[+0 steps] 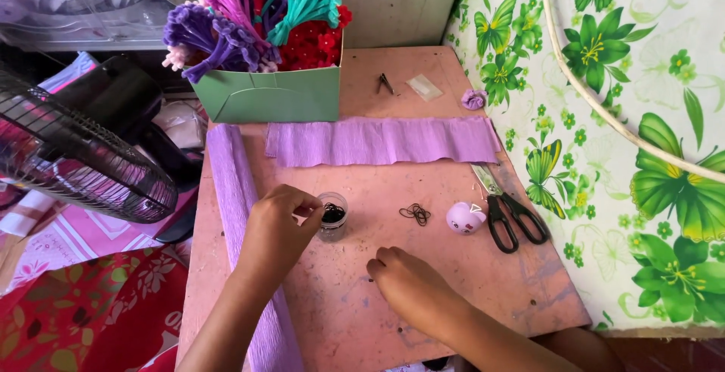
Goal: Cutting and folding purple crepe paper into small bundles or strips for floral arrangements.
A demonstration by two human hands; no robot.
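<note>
Left hand (pixel 276 228) over the small clear jar (pixel 332 217) near the middle of the pink table (pixel 453 296), fingertips pinched narrow at the rim, reaching into the dark bands inside; impossible to tell whether anything is caught in that grip. Right hand (pixel 411 285) resting at 5 o'clock from the jar, fingers curled loosely, holding nothing visible. Jar upright, mouth pointing straight up, long axis vertical. Likely trouble: a sideways tug from the pinch tipping the light jar and spilling bands across the table, nothing steadying its base. Loose bands (pixel 414 213) lying at 3 o'clock from the jar, then a small lilac ball (pixel 464 219) and black-handled scissors (pixel 510 213), blades pointing toward 11 o'clock. Purple crepe strip (pixel 381 140) at 12 o'clock, long axis left to right.
</note>
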